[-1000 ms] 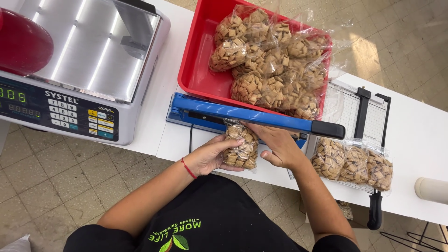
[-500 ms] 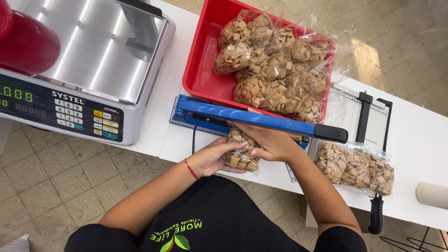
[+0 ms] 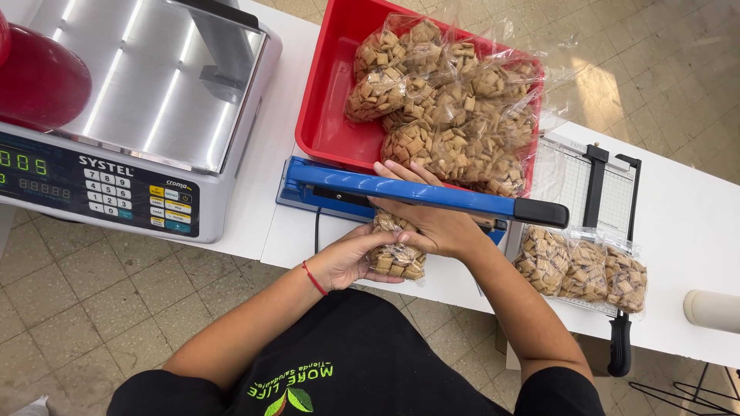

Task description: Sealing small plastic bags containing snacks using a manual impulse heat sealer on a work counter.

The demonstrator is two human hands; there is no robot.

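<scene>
Only the head view to go on here, looking straight down at a white table [image 3: 270,231]. Both hands are on one small clear bag of square cereal pieces [image 3: 395,258], which sits right at the near edge of the table, just in front of the blue heat sealer [image 3: 432,192]. The left hand [image 3: 351,262] cups the bag from the left, fingers curled round its side with the thumb on top, so it's a loose but closed hold that keeps the bag from sliding. The right hand [image 3: 435,223] lies over the bag's top end, fingers stretched out fairly flat and reaching under the sealer's raised arm, looks like it's pinching the open neck flat so it lines up with the sealing bar. How tightly those fingertips pinch I can't tell, the blue arm covers them. Behind the sealer, toward the far edge, a red tray [image 3: 324,123] is piled with more filled bags, handy to grab from. Three more bags [image 3: 582,266] lie on a paper trimmer [image 3: 609,231] near the right end of the table. At the left end sits a weighing scale [image 3: 131,115] with a steel platform and a red bowl [image 3: 38,81] on its corner.
</scene>
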